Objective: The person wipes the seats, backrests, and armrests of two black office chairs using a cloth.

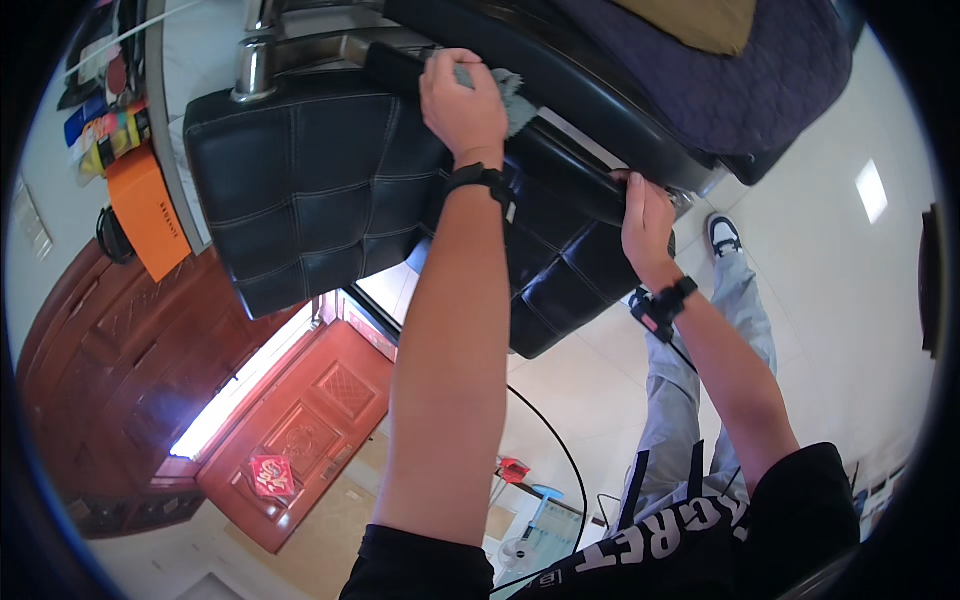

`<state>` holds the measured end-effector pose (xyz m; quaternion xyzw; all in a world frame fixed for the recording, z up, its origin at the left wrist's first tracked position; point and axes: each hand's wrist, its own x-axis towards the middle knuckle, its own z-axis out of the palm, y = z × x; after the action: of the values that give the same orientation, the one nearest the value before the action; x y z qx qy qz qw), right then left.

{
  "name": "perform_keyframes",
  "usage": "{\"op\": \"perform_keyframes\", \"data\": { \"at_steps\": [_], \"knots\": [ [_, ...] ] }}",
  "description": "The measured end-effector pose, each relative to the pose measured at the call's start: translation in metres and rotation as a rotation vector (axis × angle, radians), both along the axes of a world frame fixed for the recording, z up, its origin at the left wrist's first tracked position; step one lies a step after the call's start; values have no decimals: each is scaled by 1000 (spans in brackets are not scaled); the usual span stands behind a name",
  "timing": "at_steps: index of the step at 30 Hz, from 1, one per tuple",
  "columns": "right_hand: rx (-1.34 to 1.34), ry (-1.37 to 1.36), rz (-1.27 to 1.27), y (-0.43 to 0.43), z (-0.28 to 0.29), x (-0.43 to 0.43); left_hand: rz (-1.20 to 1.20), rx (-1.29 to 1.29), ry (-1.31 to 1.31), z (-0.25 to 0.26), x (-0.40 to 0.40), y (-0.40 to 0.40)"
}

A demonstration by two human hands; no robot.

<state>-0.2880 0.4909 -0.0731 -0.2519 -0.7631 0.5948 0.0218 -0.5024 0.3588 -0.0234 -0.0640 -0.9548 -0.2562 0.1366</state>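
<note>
My left hand (466,105) is closed around a grey-green cloth (514,101). It presses the cloth against a long black armrest pad (574,157) on a chair with a metal frame. My right hand (649,225) grips the near end of that pad, thumb on top and fingers partly hidden behind it. Below the armrest are a black tufted leather-like chair panel (330,180) and a second stitched panel (570,262). A chrome post (256,67) rises at the far left end. Each wrist wears a black strap.
Beside the armrest is a black chair edge (600,67) with a dark purple quilted cover (780,82) and a brown cushion (697,22). An orange box (148,214) stands at the left. A red-brown door (307,435) lies beyond. A black cable (559,431) curves near me.
</note>
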Motion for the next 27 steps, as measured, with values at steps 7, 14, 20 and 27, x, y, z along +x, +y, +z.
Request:
{"op": "perform_keyframes", "data": {
  "at_steps": [7, 14, 20, 27],
  "knots": [
    [322, 196, 228, -25, 59, -50, 22, -26, -72, 3, -5, 0],
    [553, 68, 545, -48, 67, -118, -33, -40, -25, 2, -16, -3],
    [494, -152, 689, -49, 72, -140, -33, 8, -39, 8, -18, -9],
    [521, -228, 666, -50, 70, -141, -29, 68, -3, -1, -15, -8]
  ]
}}
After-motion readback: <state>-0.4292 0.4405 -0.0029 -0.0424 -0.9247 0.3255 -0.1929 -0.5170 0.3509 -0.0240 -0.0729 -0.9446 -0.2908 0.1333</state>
